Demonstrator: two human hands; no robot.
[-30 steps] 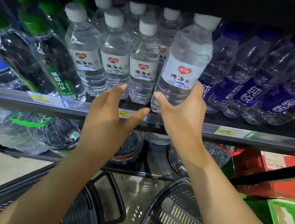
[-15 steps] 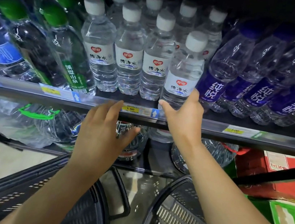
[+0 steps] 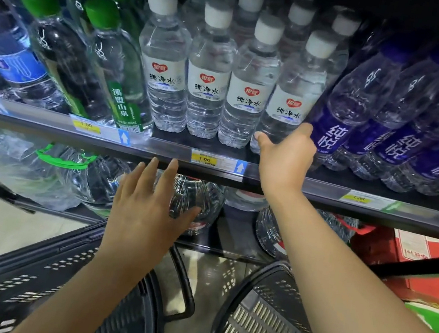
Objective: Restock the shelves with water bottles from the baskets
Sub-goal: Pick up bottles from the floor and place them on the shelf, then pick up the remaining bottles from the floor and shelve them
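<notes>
right hand [image 3: 284, 158] wraps thumb and forefinger round the base of a clear plastic white-capped water bottle [image 3: 297, 87], which stands on the dark metal shelf [image 3: 35, 120] at one o'clock, rightmost in its front row. left hand [image 3: 147, 207] hovers flat and empty near six o'clock, fingers straight. full, the bottle should feel weighty, its thin ribbed wall slick and squashy, so holding low on the body suits. its label reads 纯净水 under a red heart; purple-labelled bottles [image 3: 336, 132] at three o'clock read 纯悦.
</notes>
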